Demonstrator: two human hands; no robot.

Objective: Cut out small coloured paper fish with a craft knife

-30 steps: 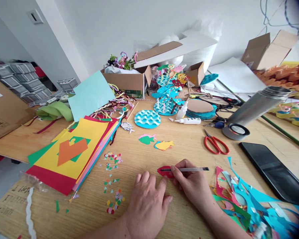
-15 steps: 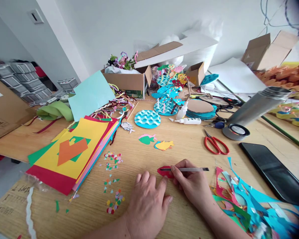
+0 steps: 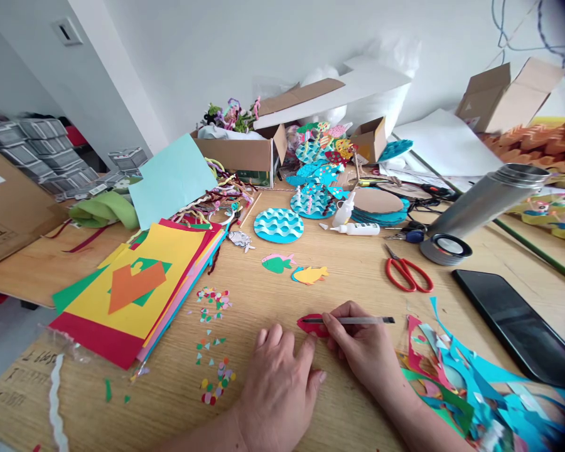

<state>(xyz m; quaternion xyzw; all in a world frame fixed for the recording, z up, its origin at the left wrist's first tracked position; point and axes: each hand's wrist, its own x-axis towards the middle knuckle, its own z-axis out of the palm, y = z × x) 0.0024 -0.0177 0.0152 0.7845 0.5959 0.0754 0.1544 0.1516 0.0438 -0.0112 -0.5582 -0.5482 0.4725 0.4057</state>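
Observation:
A small red paper piece (image 3: 311, 324) lies on the wooden table, partly covered by my fingers. My right hand (image 3: 358, 339) pinches a thin grey, pen-like tool (image 3: 367, 321), its tip resting over the red paper. Flat on the table, my left hand (image 3: 282, 383) touches the paper's lower edge with its index finger, its thumb apart. Beyond the hands are a green and pink paper fish (image 3: 277, 263) and a yellow paper fish (image 3: 311, 275). Tiny paper dots and triangles (image 3: 214, 301) are scattered left of my left hand.
Red-handled scissors (image 3: 407, 275), a black phone (image 3: 518, 326) and colourful paper scraps (image 3: 480, 383) lie to the right. Coloured sheets (image 3: 164, 301) are stacked at left. A round blue wavy piece (image 3: 279, 225), glue bottle (image 3: 360, 229) and steel flask (image 3: 489, 198) stand or lie farther back.

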